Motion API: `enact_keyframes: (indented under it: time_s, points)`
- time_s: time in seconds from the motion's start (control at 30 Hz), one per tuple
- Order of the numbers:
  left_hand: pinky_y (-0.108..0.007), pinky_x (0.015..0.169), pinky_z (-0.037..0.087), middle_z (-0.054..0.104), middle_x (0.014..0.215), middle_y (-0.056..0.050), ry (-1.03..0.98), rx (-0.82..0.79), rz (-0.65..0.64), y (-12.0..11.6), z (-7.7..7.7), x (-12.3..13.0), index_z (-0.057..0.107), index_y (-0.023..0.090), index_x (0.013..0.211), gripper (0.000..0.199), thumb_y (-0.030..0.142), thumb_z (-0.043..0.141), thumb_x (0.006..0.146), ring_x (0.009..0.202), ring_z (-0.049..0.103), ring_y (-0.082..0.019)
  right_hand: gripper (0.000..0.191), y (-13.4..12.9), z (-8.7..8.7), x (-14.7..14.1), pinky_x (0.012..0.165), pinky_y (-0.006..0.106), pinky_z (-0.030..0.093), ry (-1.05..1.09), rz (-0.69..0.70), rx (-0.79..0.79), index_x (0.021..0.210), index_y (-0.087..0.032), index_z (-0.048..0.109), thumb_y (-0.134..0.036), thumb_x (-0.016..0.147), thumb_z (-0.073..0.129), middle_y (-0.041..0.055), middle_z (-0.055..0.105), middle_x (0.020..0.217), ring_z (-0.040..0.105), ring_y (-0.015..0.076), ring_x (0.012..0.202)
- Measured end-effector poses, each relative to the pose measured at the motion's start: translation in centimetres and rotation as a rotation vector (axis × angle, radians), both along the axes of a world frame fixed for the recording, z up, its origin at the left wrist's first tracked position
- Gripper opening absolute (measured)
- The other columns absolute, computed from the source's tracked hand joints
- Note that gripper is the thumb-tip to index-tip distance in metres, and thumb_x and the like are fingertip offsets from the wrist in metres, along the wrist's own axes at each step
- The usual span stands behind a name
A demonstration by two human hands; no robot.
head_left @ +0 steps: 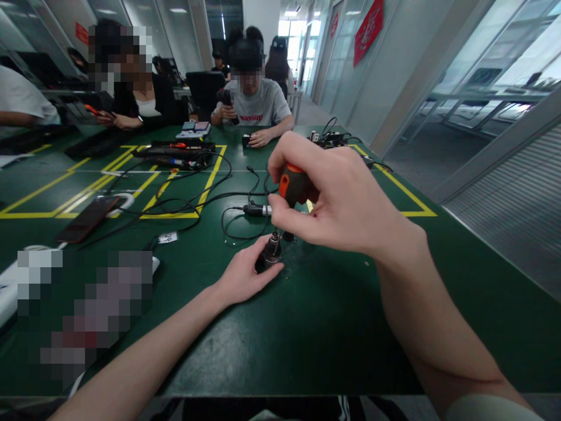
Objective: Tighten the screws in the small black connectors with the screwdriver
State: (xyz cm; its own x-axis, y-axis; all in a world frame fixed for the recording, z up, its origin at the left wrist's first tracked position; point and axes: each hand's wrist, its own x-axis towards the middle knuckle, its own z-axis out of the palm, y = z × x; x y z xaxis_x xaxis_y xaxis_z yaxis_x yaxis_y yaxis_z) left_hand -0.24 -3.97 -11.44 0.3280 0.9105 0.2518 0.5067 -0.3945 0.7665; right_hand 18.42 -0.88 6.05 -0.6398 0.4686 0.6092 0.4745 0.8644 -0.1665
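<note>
My right hand (333, 193) is wrapped round the orange and dark grey handle of a screwdriver (293, 184), held upright with its shaft pointing down. Below it, my left hand (248, 272) grips a small dark metal part (272, 251) on the green table between thumb and fingers. The screwdriver's shaft comes down beside the part's narrow top; whether the tip touches it cannot be made out. Just behind the part lies a black and silver cylindrical tool (256, 210) with a cable. A small dark piece (288, 236) sits to the right of the part, partly hidden.
Black cables (175, 202) and a dark phone (90, 219) lie on the green table (245, 345) to the left, near a white power strip (17, 286). Open black cases (184, 153) stand farther back. Across the table, a person in a grey shirt holds a dark tool.
</note>
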Motion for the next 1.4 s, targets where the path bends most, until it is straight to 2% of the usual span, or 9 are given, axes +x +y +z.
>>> enact_keyframes:
  time_s: [0.13,0.27,0.37,0.63,0.73,0.93,1.1,1.23,1.4]
  points:
    - [-0.039,0.092,0.058,0.079,0.113,-0.007,0.0,-0.01,0.0,-0.1,0.03,0.0,0.055,0.022,0.141,0.05,0.038,0.066,0.095,0.099,0.076,-0.024,0.02,0.04,-0.07,-0.01,0.063,0.032,0.034,0.011,-0.014,0.015,0.093,-0.021,0.056,-0.04,0.098,0.062,0.0,0.06,0.073,0.057,0.0187,0.067]
    - [-0.039,0.093,0.058,0.078,0.114,-0.007,0.0,-0.009,0.003,-0.11,0.0,-0.02,0.055,0.021,0.141,0.05,0.039,0.066,0.095,0.1,0.076,-0.025,0.009,-0.08,-0.02,-0.05,0.064,0.031,0.035,0.016,0.013,0.002,0.099,-0.022,0.057,-0.029,0.095,0.061,0.0002,0.062,0.079,0.057,0.0181,0.069]
    - [-0.039,0.093,0.058,0.078,0.114,-0.007,-0.002,-0.004,0.003,-0.06,0.05,-0.02,0.055,0.021,0.14,0.05,0.039,0.066,0.094,0.1,0.076,-0.025,0.011,-0.08,-0.06,-0.11,0.062,0.032,0.034,0.01,0.011,0.0,0.102,-0.022,0.056,-0.024,0.092,0.06,0.0002,0.062,0.08,0.055,0.0176,0.066]
    - [-0.038,0.093,0.057,0.078,0.113,-0.007,0.0,-0.013,-0.001,-0.04,0.09,0.03,0.055,0.021,0.14,0.05,0.039,0.065,0.095,0.099,0.076,-0.024,0.013,-0.13,-0.15,-0.24,0.062,0.031,0.033,0.03,-0.005,-0.005,0.092,-0.022,0.055,-0.031,0.099,0.06,-0.001,0.058,0.07,0.057,0.0172,0.066]
    - [-0.037,0.093,0.057,0.078,0.114,-0.006,-0.003,-0.004,0.003,0.01,-0.07,-0.02,0.055,0.022,0.141,0.051,0.039,0.065,0.095,0.099,0.075,-0.023,0.005,-0.25,-0.07,-0.22,0.063,0.031,0.034,0.035,0.025,-0.009,0.095,-0.022,0.054,-0.023,0.093,0.059,-0.0021,0.057,0.073,0.053,0.0157,0.063]
    - [-0.037,0.089,0.057,0.078,0.111,-0.005,-0.002,0.001,0.004,0.04,-0.23,-0.19,0.055,0.022,0.141,0.051,0.04,0.066,0.094,0.096,0.075,-0.023,0.019,-0.31,0.03,-0.31,0.062,0.032,0.033,0.029,-0.053,0.042,0.1,-0.022,0.054,-0.018,0.081,0.056,-0.0011,0.055,0.077,0.049,0.0161,0.062]
    - [-0.038,0.093,0.058,0.078,0.114,-0.006,-0.006,-0.001,0.002,-0.01,-0.09,-0.11,0.055,0.022,0.141,0.051,0.039,0.066,0.094,0.1,0.075,-0.023,0.008,-0.27,0.03,-0.23,0.062,0.032,0.032,-0.003,-0.07,0.048,0.094,-0.021,0.056,-0.027,0.091,0.06,0.0003,0.058,0.074,0.052,0.0172,0.063]
    - [-0.038,0.092,0.058,0.079,0.115,-0.008,-0.004,-0.015,-0.003,-0.06,0.1,-0.02,0.054,0.021,0.142,0.051,0.038,0.066,0.095,0.1,0.076,-0.024,0.019,-0.31,0.1,-0.17,0.062,0.031,0.032,-0.005,-0.069,0.026,0.091,-0.021,0.057,-0.038,0.101,0.058,0.0003,0.056,0.069,0.055,0.0183,0.065]
    - [-0.039,0.091,0.058,0.078,0.113,-0.007,-0.003,-0.004,0.001,-0.03,-0.01,-0.06,0.055,0.021,0.141,0.05,0.039,0.066,0.095,0.098,0.075,-0.024,0.005,-0.45,0.04,-0.22,0.062,0.032,0.035,0.034,0.014,0.013,0.098,-0.023,0.056,-0.024,0.093,0.058,-0.0005,0.06,0.078,0.054,0.0167,0.065]
